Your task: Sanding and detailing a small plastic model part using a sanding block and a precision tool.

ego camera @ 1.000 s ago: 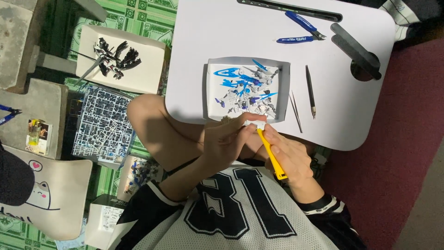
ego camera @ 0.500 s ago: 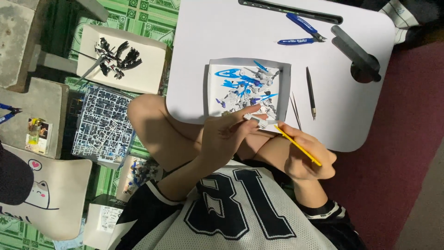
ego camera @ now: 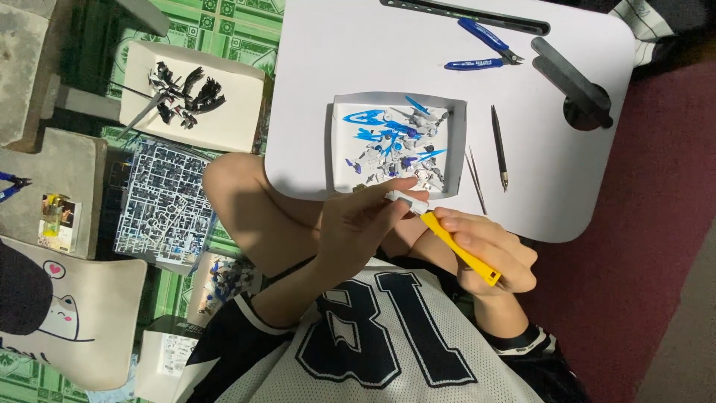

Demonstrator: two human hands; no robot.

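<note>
Seated person in a black-and-white numbered jersey [ego camera: 373, 336], viewed from above, at the near edge of a white lap table [ego camera: 313, 89]. The left hand [ego camera: 358, 227] pinches a small white plastic part [ego camera: 406, 198] between thumb and forefinger, the fingers narrowed around it just off the table's near edge. The right hand [ego camera: 488, 250] is curled around the handle of a yellow craft knife [ego camera: 459, 248], whose tip end meets the white part; the blade itself is too small to make out.

Just beyond the hands, on the table near its near edge, stands a shallow white tray [ego camera: 459, 142] holding loose blue, white and grey model parts. Beside the tray's right wall lie thin metal tweezers [ego camera: 474, 179] and, next to them, a dark pen-shaped tool [ego camera: 499, 148]. Toward the far right corner a black bar-shaped holder [ego camera: 574, 75] rests by a round recess. At the far edge lie blue-handled nippers [ego camera: 485, 48] and, beyond them, a long black strip [ego camera: 462, 15].

On the green-patterned floor mat to the left of the table: a grey parts frame [ego camera: 160, 201] near the person's knee, and farther off a white box lid [ego camera: 224, 112] carrying black model parts. A cream cushion with a cat drawing [ego camera: 82, 313] lies at the lower left.
</note>
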